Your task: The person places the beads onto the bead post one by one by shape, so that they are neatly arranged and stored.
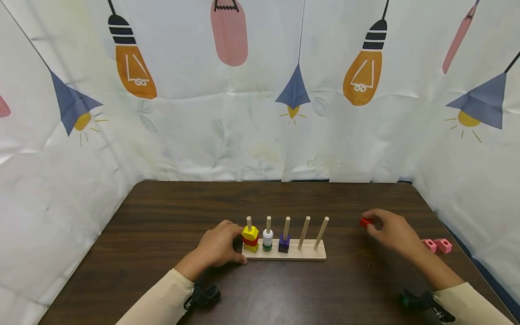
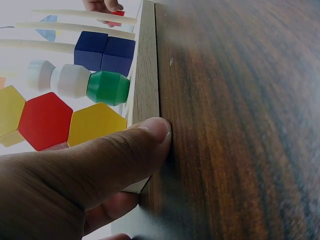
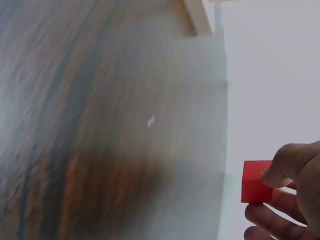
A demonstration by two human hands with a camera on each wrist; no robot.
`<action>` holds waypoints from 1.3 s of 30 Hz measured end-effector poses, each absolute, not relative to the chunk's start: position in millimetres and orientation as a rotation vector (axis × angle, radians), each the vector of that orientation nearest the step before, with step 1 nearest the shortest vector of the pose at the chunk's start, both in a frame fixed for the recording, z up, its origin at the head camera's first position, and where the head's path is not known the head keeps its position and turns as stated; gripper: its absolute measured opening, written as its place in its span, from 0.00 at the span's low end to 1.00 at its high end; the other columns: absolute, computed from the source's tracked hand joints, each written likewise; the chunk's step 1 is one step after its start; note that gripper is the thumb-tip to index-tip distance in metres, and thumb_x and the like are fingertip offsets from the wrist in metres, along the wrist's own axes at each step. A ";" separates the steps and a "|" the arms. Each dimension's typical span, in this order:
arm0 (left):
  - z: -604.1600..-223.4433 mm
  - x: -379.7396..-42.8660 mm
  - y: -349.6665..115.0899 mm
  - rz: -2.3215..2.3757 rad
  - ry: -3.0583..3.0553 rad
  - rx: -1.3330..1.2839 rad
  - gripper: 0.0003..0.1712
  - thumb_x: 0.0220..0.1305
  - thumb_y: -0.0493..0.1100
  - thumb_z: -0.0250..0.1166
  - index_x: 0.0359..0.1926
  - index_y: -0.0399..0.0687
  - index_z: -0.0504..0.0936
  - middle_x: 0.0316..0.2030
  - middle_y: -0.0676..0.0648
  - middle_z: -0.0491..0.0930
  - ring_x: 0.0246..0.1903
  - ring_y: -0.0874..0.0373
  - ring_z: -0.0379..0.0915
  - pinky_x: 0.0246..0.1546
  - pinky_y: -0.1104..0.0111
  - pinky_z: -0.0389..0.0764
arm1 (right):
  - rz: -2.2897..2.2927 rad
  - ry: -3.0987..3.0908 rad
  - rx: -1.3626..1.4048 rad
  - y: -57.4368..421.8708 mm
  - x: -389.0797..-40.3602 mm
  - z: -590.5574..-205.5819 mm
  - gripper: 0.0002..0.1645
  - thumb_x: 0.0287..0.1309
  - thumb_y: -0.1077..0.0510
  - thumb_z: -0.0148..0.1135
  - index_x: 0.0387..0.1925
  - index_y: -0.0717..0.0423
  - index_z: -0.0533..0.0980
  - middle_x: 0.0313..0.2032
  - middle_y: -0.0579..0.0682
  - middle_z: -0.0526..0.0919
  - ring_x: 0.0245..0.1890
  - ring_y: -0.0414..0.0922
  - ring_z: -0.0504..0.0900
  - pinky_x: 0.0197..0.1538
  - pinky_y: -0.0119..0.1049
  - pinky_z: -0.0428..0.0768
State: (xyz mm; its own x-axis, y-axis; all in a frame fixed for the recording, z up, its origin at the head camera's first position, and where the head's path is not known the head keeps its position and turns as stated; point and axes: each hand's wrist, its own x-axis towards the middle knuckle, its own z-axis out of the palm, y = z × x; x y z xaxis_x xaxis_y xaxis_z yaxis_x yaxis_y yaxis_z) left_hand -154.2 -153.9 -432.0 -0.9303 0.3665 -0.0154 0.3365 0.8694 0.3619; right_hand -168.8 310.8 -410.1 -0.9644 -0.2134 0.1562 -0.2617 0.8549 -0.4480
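A wooden peg board (image 1: 284,255) lies on the table, with several upright pegs. At its left end my left hand (image 1: 219,243) grips the base, thumb on the front edge. Yellow and red hexagonal beads (image 2: 46,121) are stacked on the leftmost peg. Beside them, white beads (image 1: 267,236) sit over a green bead (image 2: 107,88). The third peg carries two dark blue cubes (image 2: 105,51); the two rightmost pegs are bare. Off to the right of the board, my right hand (image 1: 392,230) pinches a red cube (image 3: 256,181) between thumb and fingers, above the table.
Two pink blocks (image 1: 436,245) with holes lie near the table's right edge, beyond my right forearm. The dark wood table (image 1: 183,198) extends around the board. A printed white curtain (image 1: 260,149) hangs behind and at both sides.
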 end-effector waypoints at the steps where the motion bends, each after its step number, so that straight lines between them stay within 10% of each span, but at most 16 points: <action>1: -432.0 -154.2 -153.9 0.549 2.957 0.555 0.37 0.37 0.57 0.87 0.51 0.56 0.86 0.48 0.54 0.83 0.55 0.52 0.73 0.45 0.46 0.79 | 0.734 -2.928 0.384 307.9 -167.7 -407.2 0.18 0.62 0.64 0.67 0.54 0.58 0.81 0.44 0.59 0.85 0.18 0.42 0.66 0.22 0.37 0.65; 14: -432.3 -154.2 -153.6 0.541 2.959 0.566 0.36 0.37 0.57 0.87 0.51 0.57 0.86 0.48 0.54 0.83 0.56 0.52 0.73 0.44 0.45 0.79 | 0.714 -2.839 0.597 282.5 -158.3 -377.3 0.21 0.58 0.67 0.71 0.54 0.57 0.82 0.49 0.55 0.86 0.41 0.50 0.85 0.36 0.43 0.79; 39: -431.0 -152.8 -152.4 0.536 2.968 0.582 0.32 0.37 0.55 0.87 0.46 0.58 0.85 0.47 0.55 0.83 0.53 0.53 0.73 0.43 0.46 0.79 | 0.630 -2.560 0.953 250.6 -147.0 -332.6 0.26 0.50 0.71 0.75 0.53 0.55 0.82 0.48 0.46 0.86 0.42 0.43 0.85 0.41 0.44 0.84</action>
State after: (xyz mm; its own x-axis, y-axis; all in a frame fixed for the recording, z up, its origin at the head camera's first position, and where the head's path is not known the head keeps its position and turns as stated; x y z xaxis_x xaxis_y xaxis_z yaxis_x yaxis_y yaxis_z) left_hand -152.8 -152.4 -431.0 -0.9259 0.3777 -0.0015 0.3533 0.8675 0.3501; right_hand -147.0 250.6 -332.6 -0.7185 -0.5289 0.4517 -0.6781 0.6772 -0.2857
